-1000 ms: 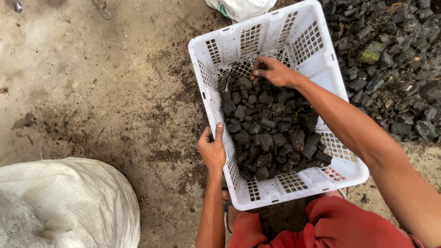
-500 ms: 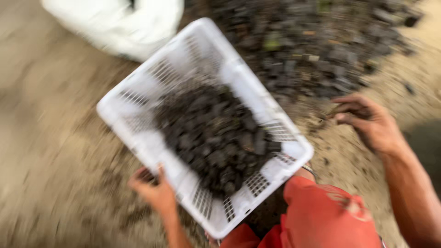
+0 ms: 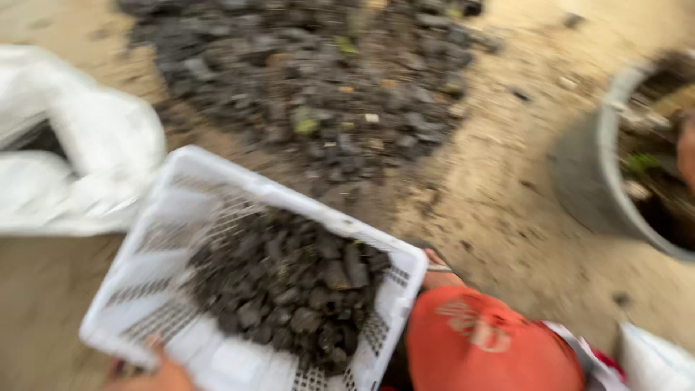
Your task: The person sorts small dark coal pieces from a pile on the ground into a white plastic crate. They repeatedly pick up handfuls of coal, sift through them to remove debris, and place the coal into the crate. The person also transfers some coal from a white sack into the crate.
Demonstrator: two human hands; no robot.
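Down at the bottom edge, my left hand (image 3: 156, 373) grips the near rim of the white basket (image 3: 181, 224), fingers curled on it. Dark charcoal lumps (image 3: 289, 282) fill its right half. My right hand (image 3: 686, 148) is blurred over the grey bucket (image 3: 601, 181); I cannot tell its grip.

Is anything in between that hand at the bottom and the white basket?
No. The left hand is right at the basket rim, nothing between them, though blur hides how the fingers grip.
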